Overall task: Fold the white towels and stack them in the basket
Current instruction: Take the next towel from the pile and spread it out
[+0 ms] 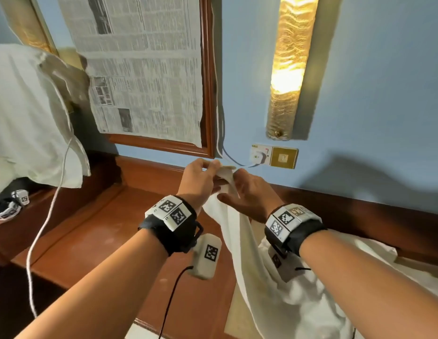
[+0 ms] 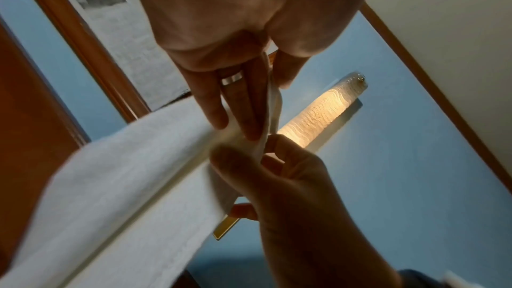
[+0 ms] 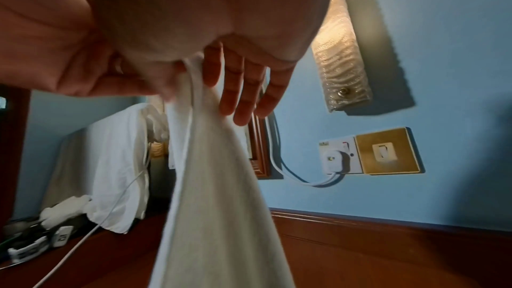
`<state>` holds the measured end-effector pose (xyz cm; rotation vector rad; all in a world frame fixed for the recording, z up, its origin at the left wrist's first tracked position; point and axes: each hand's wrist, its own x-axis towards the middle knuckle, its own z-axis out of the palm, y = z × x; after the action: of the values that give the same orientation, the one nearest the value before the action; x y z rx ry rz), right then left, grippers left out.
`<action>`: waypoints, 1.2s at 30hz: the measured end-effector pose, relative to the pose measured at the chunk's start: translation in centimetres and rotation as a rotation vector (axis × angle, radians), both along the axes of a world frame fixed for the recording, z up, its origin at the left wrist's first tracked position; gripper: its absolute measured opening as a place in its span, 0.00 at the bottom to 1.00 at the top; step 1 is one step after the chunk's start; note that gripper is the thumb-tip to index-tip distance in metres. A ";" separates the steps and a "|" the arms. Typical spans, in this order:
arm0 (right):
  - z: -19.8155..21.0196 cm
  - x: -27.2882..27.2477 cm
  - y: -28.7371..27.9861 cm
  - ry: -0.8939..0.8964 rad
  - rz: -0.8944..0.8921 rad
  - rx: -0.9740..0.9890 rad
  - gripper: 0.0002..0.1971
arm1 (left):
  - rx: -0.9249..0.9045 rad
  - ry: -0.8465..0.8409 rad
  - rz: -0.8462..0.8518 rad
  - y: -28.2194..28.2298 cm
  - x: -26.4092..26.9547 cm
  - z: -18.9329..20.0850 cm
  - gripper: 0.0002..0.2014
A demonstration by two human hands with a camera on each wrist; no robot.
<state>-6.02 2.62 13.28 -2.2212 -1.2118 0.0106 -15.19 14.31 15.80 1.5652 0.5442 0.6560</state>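
Both my hands are up at frame centre in the head view, holding one corner of the white towel [image 1: 240, 231]. My left hand [image 1: 201, 177] pinches the hem between thumb and fingers; the left wrist view shows the edge running between those fingers. My right hand [image 1: 247, 192] pinches the same corner with thumb and forefinger, other fingers [image 3: 243, 95] straight and spread. The towel's long axis runs near vertical: the corner points up toward the wall socket [image 1: 260, 155], the body hangs down and bunches on the wooden surface [image 1: 95, 231] at lower right. Lower end blurred, probably crumpled rather than folded. Wall lamp [image 1: 291, 67] above the hands.
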 end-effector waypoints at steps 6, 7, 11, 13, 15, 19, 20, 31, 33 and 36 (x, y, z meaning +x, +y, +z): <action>1.5 4.4 0.6 0.131 -0.064 0.192 0.18 | 0.428 -0.022 -0.071 1.9 2.5 0.8 0.10; 1.9 4.9 0.7 0.136 -0.035 0.204 0.19 | 0.522 -0.022 -0.071 2.5 2.8 1.2 0.06; 4.6 6.1 0.5 0.012 0.053 0.138 0.20 | 0.535 -0.012 -0.351 3.5 4.5 2.8 0.30; 6.2 6.0 0.0 -0.009 0.058 0.162 0.18 | 0.462 -0.014 -0.530 3.2 5.8 3.0 0.35; 7.7 5.4 -1.0 0.003 0.057 0.183 0.20 | 0.384 -0.048 -0.646 2.7 6.7 3.1 0.28; 9.6 4.1 -3.8 0.005 -0.044 0.190 0.19 | 0.355 -0.039 -0.732 2.6 7.2 4.2 0.13; 10.0 3.6 -4.5 0.010 -0.062 0.195 0.16 | 0.353 -0.022 -0.776 2.6 7.1 4.7 0.14; 13.1 -5.4 -5.7 -0.036 -0.273 0.343 0.27 | -0.246 0.108 -1.073 2.5 1.9 4.5 0.38; 12.9 -7.1 -5.6 -0.049 -0.281 0.386 0.29 | -0.306 0.105 -1.123 3.3 0.5 4.7 0.39; 12.3 -9.0 -5.7 -0.068 -0.342 0.405 0.31 | -0.225 0.023 -1.086 4.4 -1.4 5.2 0.19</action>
<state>-15.03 -3.08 25.57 -2.0452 -0.7683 -0.4132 -16.62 18.68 21.04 1.3952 -0.2463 -0.2483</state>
